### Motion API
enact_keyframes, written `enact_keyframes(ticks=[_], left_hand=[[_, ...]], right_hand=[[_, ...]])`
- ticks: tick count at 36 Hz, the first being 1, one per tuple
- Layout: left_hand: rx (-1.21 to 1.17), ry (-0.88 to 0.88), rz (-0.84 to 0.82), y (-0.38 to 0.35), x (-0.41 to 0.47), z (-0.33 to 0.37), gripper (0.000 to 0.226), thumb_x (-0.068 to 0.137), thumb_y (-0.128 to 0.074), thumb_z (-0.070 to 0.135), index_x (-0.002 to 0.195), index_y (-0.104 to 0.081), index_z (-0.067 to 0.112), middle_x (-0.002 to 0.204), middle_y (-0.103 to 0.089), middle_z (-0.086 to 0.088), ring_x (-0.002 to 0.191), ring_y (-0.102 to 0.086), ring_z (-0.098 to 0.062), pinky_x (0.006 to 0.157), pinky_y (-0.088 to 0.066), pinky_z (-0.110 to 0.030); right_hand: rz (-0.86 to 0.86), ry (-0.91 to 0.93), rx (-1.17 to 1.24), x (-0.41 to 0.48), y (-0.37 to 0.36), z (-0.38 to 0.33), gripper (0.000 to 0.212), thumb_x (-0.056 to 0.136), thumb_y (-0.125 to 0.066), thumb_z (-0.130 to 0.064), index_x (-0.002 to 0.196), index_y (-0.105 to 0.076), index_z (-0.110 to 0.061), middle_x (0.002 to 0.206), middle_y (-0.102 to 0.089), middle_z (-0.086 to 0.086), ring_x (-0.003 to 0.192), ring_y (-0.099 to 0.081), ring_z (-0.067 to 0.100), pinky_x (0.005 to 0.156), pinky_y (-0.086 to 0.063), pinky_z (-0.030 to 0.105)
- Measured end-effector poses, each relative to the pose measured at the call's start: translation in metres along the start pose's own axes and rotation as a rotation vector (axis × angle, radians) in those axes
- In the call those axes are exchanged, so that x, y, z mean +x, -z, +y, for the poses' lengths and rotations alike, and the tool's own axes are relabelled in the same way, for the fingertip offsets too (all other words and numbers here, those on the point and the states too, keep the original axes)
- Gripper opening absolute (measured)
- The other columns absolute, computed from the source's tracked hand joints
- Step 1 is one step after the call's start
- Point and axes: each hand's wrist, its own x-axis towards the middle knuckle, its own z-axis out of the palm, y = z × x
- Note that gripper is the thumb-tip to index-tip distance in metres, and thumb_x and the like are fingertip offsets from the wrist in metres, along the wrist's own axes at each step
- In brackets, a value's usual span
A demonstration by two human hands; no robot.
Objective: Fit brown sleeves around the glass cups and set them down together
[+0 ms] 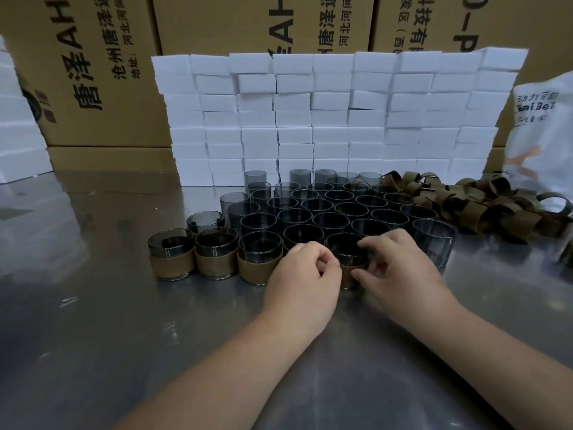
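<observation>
A smoky glass cup [346, 252] stands on the steel table in front of me, a brown sleeve [348, 279] around its lower part. My left hand [302, 279] pinches the sleeve's left side and my right hand [400, 271] grips its right side. Three sleeved cups stand in a row to the left: one [170, 259], a second [215, 254], a third [259, 259]. Behind them is a cluster of several bare smoky cups [328, 209]. A heap of loose brown sleeves [477, 206] lies at the right.
A wall of white foam blocks [328, 119] stands behind the cups, with cardboard cartons [93, 72] behind it. A white printed bag [539, 128] leans at the far right. More white foam [18, 119] sits at the left edge. The steel tabletop [108, 305] spreads around.
</observation>
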Motion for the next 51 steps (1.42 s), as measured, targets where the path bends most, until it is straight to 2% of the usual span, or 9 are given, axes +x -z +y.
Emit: enact_keyframes(ticks=[8,13,18,24,30,38,45,48,51], left_hand=[[0.002,0.083,-0.106,-0.006,0.001,-0.006,0.018,0.09,-0.049,0.035,0.107,-0.055,0.036,0.07,-0.054,0.013,0.067,-0.053,-0.003,0.059,-0.041,-0.022],[-0.006,0.09,-0.135,-0.005,0.001,-0.007,0.025,0.091,-0.047,0.036,0.116,-0.053,0.036,0.072,-0.054,0.013,0.07,-0.055,-0.004,0.065,-0.046,-0.024],[-0.02,0.08,-0.144,-0.006,0.0,-0.008,0.025,0.091,-0.048,0.037,0.115,-0.053,0.037,0.072,-0.055,0.013,0.069,-0.056,-0.005,0.067,-0.05,-0.028],[-0.02,-0.009,-0.236,-0.009,-0.002,-0.004,0.027,0.087,-0.052,0.037,0.114,-0.053,0.04,0.072,-0.054,0.02,0.066,-0.051,-0.003,0.069,-0.048,-0.028],[0.085,-0.06,-0.311,-0.012,-0.002,-0.005,0.039,0.087,-0.052,0.04,0.126,-0.049,0.037,0.097,-0.048,0.018,0.09,-0.05,-0.006,0.083,-0.045,-0.027],[0.081,-0.051,-0.312,-0.013,-0.001,-0.007,0.04,0.089,-0.05,0.039,0.129,-0.049,0.035,0.105,-0.048,0.018,0.096,-0.049,-0.006,0.088,-0.045,-0.028],[0.108,-0.04,-0.313,-0.014,0.0,-0.009,0.043,0.09,-0.049,0.041,0.132,-0.046,0.033,0.112,-0.048,0.018,0.102,-0.048,-0.006,0.089,-0.043,-0.026],[0.092,-0.038,-0.317,-0.013,0.0,-0.008,0.045,0.09,-0.05,0.041,0.133,-0.042,0.035,0.115,-0.048,0.02,0.1,-0.047,-0.004,0.087,-0.043,-0.024],[0.035,-0.021,-0.283,-0.011,0.0,-0.007,0.051,0.087,-0.054,0.041,0.133,-0.033,0.04,0.106,-0.047,0.025,0.09,-0.051,-0.004,0.081,-0.046,-0.026]], right_hand=[[0.099,-0.134,0.156,0.003,0.002,0.005,0.037,0.085,-0.059,-0.011,0.118,-0.051,-0.027,0.084,-0.054,-0.015,0.07,-0.053,-0.008,0.057,-0.038,0.008],[0.143,-0.157,0.111,0.008,0.008,0.018,0.051,0.085,-0.05,-0.007,0.13,-0.046,-0.029,0.124,-0.051,-0.008,0.069,-0.054,-0.003,0.07,-0.04,0.028],[-0.068,-0.143,0.042,0.011,0.003,0.025,0.059,0.093,-0.043,-0.007,0.145,-0.029,-0.031,0.148,-0.034,-0.009,0.117,-0.05,0.016,0.089,-0.038,0.028],[-0.069,-0.081,-0.048,0.012,0.001,0.02,0.053,0.092,-0.046,-0.006,0.141,-0.038,-0.023,0.141,-0.036,-0.005,0.105,-0.055,0.018,0.081,-0.037,0.025],[-0.019,-0.14,-0.09,0.013,0.004,0.01,0.041,0.094,-0.047,-0.015,0.135,-0.047,-0.019,0.129,-0.043,0.002,0.111,-0.053,0.022,0.086,-0.04,0.028],[-0.009,-0.219,-0.191,0.013,0.007,0.004,0.031,0.094,-0.047,-0.022,0.126,-0.05,-0.022,0.125,-0.05,0.002,0.106,-0.056,0.025,0.081,-0.042,0.033],[0.263,-0.208,-0.009,0.012,0.017,0.004,0.022,0.094,-0.045,-0.018,0.114,-0.054,-0.019,0.115,-0.052,0.004,0.09,-0.048,0.018,0.076,-0.032,0.029],[0.366,-0.146,0.191,0.009,0.024,0.0,0.013,0.094,-0.044,-0.021,0.103,-0.05,-0.029,0.105,-0.057,0.001,0.088,-0.051,0.016,0.077,-0.039,0.033],[0.457,-0.105,0.381,0.004,0.031,-0.008,0.01,0.086,-0.043,-0.03,0.083,-0.047,-0.038,0.079,-0.058,-0.02,0.075,-0.052,-0.003,0.066,-0.041,0.026]])
